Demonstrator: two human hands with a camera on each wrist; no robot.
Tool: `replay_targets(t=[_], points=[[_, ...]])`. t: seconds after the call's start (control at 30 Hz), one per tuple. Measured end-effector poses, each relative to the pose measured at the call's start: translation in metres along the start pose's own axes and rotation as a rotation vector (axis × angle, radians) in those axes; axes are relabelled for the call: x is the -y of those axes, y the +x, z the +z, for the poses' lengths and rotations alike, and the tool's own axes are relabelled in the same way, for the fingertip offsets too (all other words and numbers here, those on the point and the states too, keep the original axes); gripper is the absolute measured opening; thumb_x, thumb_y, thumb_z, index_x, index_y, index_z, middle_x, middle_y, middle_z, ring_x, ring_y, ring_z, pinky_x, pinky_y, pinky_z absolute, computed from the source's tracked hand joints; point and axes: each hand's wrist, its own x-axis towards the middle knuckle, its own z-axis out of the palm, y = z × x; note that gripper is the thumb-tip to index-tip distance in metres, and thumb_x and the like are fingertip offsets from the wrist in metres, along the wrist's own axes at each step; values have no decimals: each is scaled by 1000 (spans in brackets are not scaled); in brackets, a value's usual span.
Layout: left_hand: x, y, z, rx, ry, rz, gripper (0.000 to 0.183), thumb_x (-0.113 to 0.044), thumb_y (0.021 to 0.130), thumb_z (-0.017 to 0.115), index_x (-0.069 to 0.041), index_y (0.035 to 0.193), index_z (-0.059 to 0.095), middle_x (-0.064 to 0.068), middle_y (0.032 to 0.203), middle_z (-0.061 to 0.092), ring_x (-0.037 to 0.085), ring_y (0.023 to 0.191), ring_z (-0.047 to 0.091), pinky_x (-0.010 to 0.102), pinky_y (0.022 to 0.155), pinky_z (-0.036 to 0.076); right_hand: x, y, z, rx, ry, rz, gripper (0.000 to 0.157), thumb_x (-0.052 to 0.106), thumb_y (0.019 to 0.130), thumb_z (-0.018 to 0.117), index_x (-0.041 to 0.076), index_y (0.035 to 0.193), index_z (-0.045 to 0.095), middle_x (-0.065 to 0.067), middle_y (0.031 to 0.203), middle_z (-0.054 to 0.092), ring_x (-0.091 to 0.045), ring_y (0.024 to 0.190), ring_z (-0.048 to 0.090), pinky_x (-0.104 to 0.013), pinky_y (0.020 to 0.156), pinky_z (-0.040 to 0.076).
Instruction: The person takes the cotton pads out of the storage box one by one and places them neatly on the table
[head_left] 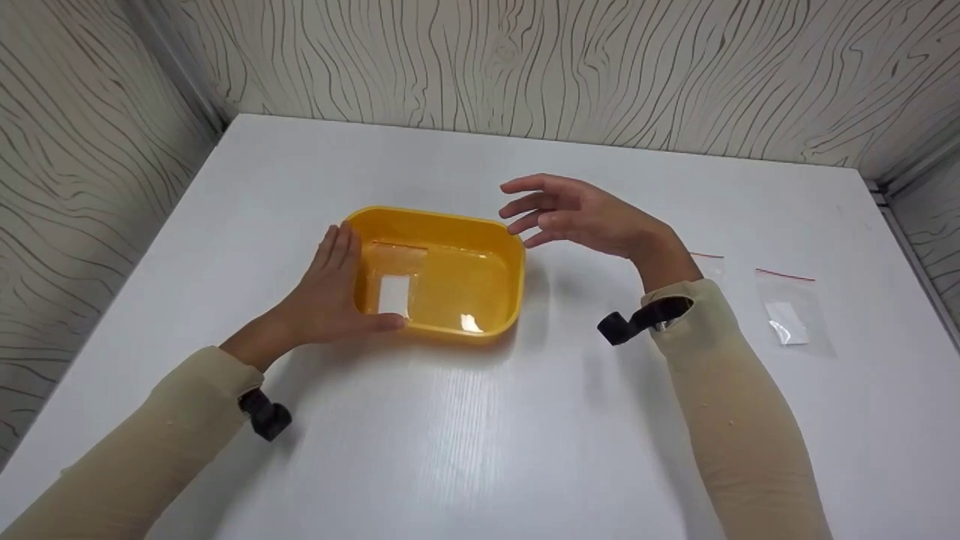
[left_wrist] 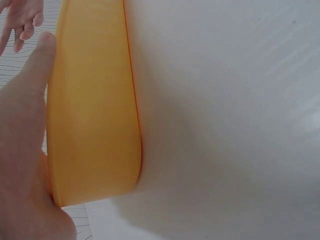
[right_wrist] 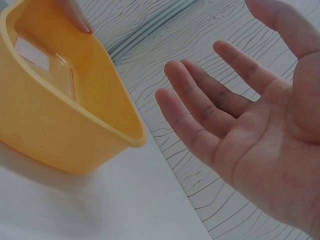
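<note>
A yellow plastic tub point(head_left: 469, 277) stands on the white table. Inside its left half lies a clear zip bag point(head_left: 405, 262) with a red seal line and a white rectangular piece point(head_left: 394, 294). My left hand point(head_left: 322, 289) rests on the tub's near-left corner, its fingers straight along the left rim and its thumb along the front rim point(left_wrist: 52, 100). Beyond the tub's right end, my right hand point(head_left: 581, 217) hovers with fingers spread and relaxed. Nothing is in its palm, as the right wrist view of this hand point(right_wrist: 240, 125) shows.
To the right lies another clear zip bag point(head_left: 791, 311) with a red seal line and a white piece. A further red-lined bag point(head_left: 709, 257) is mostly hidden behind my right forearm. Wood-patterned panels point(head_left: 525, 67) rise behind the table.
</note>
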Motion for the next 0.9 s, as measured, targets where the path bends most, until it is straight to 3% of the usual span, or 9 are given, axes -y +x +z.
replay_targets(t=[0.4, 0.9], points=[[0, 0, 0, 5, 3, 2, 143, -79, 76, 68, 5, 157, -13, 20, 166, -21, 36, 153, -22, 55, 124, 3, 1, 14, 10, 8, 1, 32, 53, 7, 98, 56, 9, 150, 47, -23, 144, 52, -43, 130, 53, -43, 103, 52], [1, 1, 0, 7, -8, -4, 143, -80, 75, 68, 4, 157, -14, 19, 166, -22, 35, 153, -22, 56, 124, 2, 8, 33, 25, -24, -68, 131, 49, 14, 100, 62, 11, 148, 50, -23, 144, 53, -32, 127, 58, -40, 102, 52]])
